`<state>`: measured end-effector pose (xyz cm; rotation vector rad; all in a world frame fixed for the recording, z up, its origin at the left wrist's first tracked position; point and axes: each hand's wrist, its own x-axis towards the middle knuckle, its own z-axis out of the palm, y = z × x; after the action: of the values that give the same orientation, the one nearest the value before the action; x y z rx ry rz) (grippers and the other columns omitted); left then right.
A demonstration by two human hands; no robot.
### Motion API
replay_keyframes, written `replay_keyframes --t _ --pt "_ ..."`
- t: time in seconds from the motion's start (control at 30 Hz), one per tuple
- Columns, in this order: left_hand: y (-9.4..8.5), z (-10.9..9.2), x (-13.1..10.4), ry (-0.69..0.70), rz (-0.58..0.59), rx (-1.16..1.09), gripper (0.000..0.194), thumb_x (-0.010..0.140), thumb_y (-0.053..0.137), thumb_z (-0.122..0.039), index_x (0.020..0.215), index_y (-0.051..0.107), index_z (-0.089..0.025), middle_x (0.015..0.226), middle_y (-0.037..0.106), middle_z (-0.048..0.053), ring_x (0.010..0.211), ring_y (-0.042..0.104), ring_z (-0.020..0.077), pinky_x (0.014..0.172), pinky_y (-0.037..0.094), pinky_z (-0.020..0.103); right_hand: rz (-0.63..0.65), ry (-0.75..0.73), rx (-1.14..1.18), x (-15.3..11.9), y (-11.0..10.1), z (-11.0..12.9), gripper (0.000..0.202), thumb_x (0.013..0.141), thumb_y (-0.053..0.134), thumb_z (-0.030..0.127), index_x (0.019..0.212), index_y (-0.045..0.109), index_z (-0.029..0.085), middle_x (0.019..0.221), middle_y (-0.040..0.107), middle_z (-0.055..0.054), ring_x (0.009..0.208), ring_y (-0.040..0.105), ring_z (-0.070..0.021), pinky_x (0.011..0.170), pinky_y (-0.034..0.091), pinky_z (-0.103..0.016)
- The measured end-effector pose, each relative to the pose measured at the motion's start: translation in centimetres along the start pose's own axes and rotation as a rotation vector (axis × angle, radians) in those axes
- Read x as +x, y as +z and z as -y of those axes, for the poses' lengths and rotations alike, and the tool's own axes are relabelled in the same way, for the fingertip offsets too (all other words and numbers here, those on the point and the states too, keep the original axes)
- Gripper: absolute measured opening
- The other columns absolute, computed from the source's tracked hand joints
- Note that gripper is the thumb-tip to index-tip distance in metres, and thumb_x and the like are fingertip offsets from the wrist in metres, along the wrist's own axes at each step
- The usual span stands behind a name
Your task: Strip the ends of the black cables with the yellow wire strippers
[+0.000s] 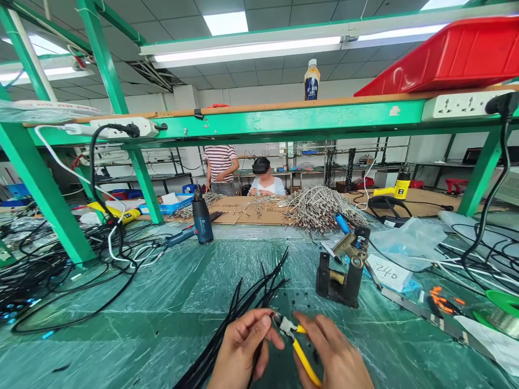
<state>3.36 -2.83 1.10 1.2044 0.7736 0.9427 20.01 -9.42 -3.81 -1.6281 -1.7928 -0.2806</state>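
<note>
Two hands at the near edge, both busy. Left hand (243, 348) pinches the end of a thin black tube (259, 361) between thumb & forefinger, holding it right up to the cutter jaws, prob. so the tip stays steady at the blades. Right hand (338, 359) is wrapped round the yellow handles of the cutters (295, 343); nose points left toward the left fingertips. Jaws look nearly closed on the tube end, but too small to tell if they bite.

The tube runs down between the hands; just left of it lies the bundle of black tubes (239, 308), fanned out from near to far across the counter (170, 302), within easy reach of the left hand. Small black bits are scattered on the green plastic sheet around.

Just beyond the hands, a bit right: a black jig (343, 273) w/ a brass-coloured lever, upright, apart from the hands. Right of it a clear bag (409, 240), a paper slip marked 240 (387, 272), a metal ruler (425, 316), orange bits, a solder spool (505, 316) at far right.

Far left: heat gun (201, 219) standing nozzle-up, and a cable tangle (60, 265). Far middle: a pile of grey wires (320, 208) on cardboard. Beyond the counter, two other people, one standing, one seated. Overhead green shelf w/ a bottle (311, 80) & red bin (450, 56). Nothing lies between the hands & the bundle.
</note>
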Motion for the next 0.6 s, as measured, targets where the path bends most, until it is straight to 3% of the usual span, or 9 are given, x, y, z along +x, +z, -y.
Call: replay_keyframes --t 0.27,0.47,0.6 --pt "0.09 -0.22 -0.02 0.018 0.009 0.071 0.034 0.083 0.060 -0.044 0.089 0.064 -0.011 0.062 0.068 0.005 0.033 0.032 0.0025 0.038 0.016 0.019 0.007 0.056 -0.136 -0.20 0.40 0.58 0.070 0.060 0.057 0.013 0.128 0.046 0.021 0.093 0.058 -0.008 0.083 0.059 -0.0274 0.071 0.054 -0.044" --pt "-0.22 -0.23 0.00 0.015 0.009 0.122 0.035 0.081 0.061 -0.046 0.089 0.064 -0.012 0.060 0.068 0.005 0.034 0.033 0.0032 0.039 0.016 0.020 0.011 -0.086 -0.280 0.04 0.26 0.26 0.072 0.065 0.056 0.014 0.135 0.037 0.017 0.089 0.059 -0.009 0.074 0.062 -0.0266 0.058 0.056 -0.038" --pt "-0.24 -0.38 0.06 0.028 0.024 0.158 0.037 0.081 0.061 -0.048 0.088 0.063 -0.012 0.059 0.067 0.005 0.034 0.033 0.0036 0.039 0.017 0.020 0.004 -0.077 -0.327 -0.08 0.32 0.12 0.073 0.064 0.058 0.015 0.134 0.040 0.016 0.089 0.061 -0.010 0.075 0.063 -0.0276 0.059 0.057 -0.037"
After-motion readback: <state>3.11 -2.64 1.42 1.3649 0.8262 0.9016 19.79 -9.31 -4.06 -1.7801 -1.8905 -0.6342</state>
